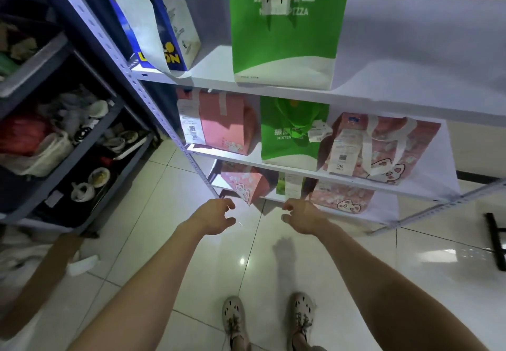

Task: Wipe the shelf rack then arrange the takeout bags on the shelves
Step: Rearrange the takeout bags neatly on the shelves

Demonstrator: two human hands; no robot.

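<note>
A white shelf rack (273,87) stands in front of me with takeout bags on three levels. On the upper shelf stand a green pizza bag (284,38) with a slip marked 14 and a blue and white bag (167,35). The middle shelf holds a pink bag (221,123), a smaller green bag (290,134) and a pink cat bag (383,148). More pink bags (243,183) sit on the lowest shelf. My left hand (216,218) and my right hand (304,216) hang low before the rack, fingers loosely curled, holding nothing.
A dark rack (90,120) at the left holds bins of cloths, bags and bowls. White rags (82,264) lie on the tiled floor at its foot. A black stand leg (495,241) is at the right edge. My feet (268,320) stand on the glossy tiles.
</note>
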